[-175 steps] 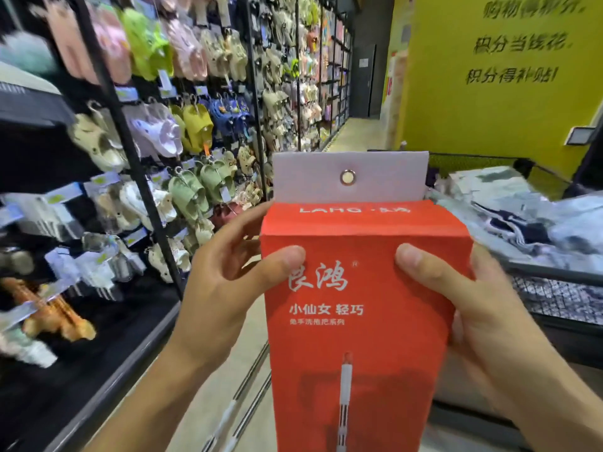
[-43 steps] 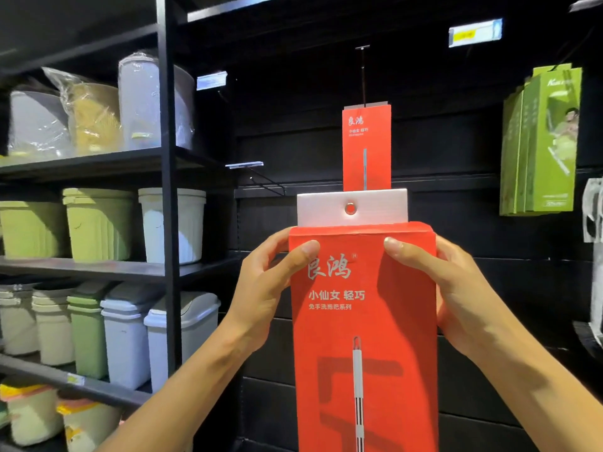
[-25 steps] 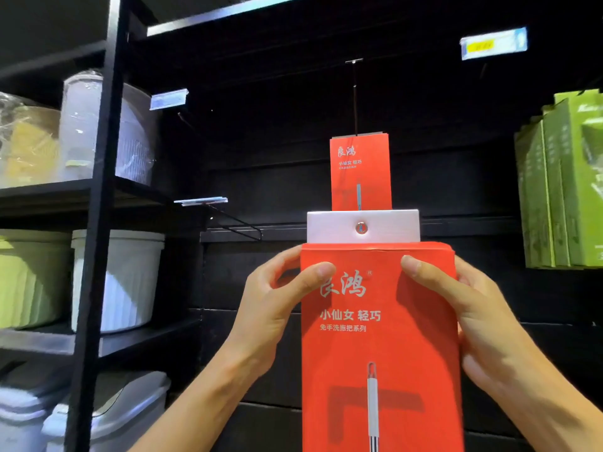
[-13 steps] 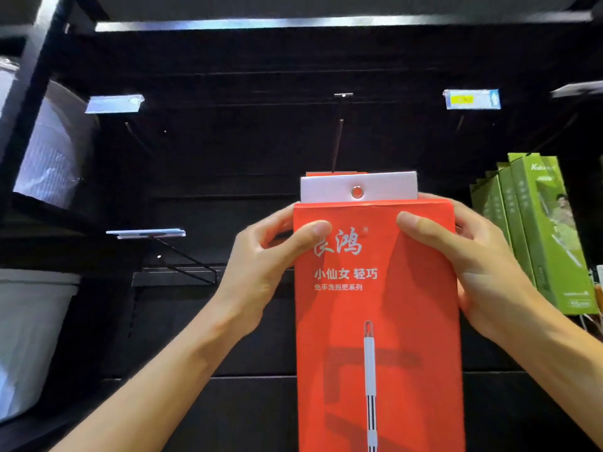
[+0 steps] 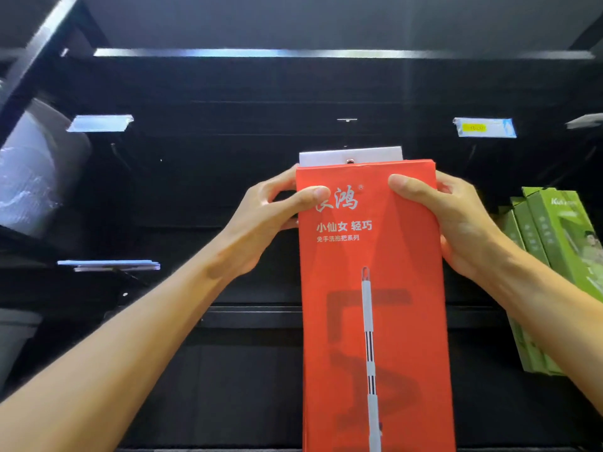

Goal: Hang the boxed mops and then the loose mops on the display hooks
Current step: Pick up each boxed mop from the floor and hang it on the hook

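The red mop box, printed "小仙女 轻巧", is held up against the dark display wall, its white hang tab seemingly at a hook. The left hand and right hand clasp its top corners. Green boxes hang just right.

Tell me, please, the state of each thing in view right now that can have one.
Red mop box: upright, held near its top by both hands, raised against the black display wall.
White hang tab: sticking up above the box, its hole half hidden behind the box's top edge; whether it is on a hook cannot be told.
Left hand: gripping the box's left edge.
Right hand: gripping the box's right edge.
Green boxes: hanging in a row at right.
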